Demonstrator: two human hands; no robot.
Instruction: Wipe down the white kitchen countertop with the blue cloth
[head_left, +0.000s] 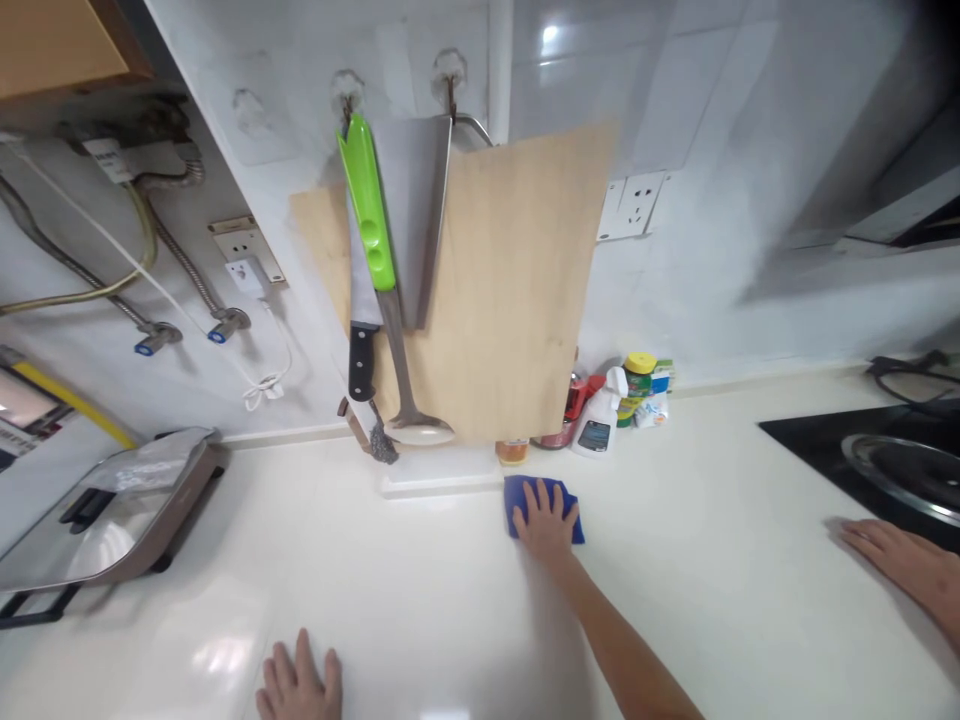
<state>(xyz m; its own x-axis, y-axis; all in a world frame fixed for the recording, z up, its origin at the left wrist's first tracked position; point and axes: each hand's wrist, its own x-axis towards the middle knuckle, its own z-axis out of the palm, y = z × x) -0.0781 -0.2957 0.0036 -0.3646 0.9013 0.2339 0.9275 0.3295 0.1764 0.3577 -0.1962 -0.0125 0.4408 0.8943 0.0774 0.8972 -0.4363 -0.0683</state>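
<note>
My right hand (546, 525) presses down on a blue cloth (521, 492) against the white countertop (420, 590), its fingers bent over the fabric. The cloth lies just in front of a white spray bottle (598, 420) and other small containers by the wall. At the bottom left, my left hand (300, 685) rests on the countertop with fingers spread, holding nothing; its wrist is cut off by the frame edge.
Another person's hand (904, 565) lies on the counter near the black stove (877, 460). A wooden cutting board (517, 290), a cleaver (420, 220) and a green-handled ladle (371, 205) hang from wall hooks. A lidded electric pan (142, 530) stands at the left.
</note>
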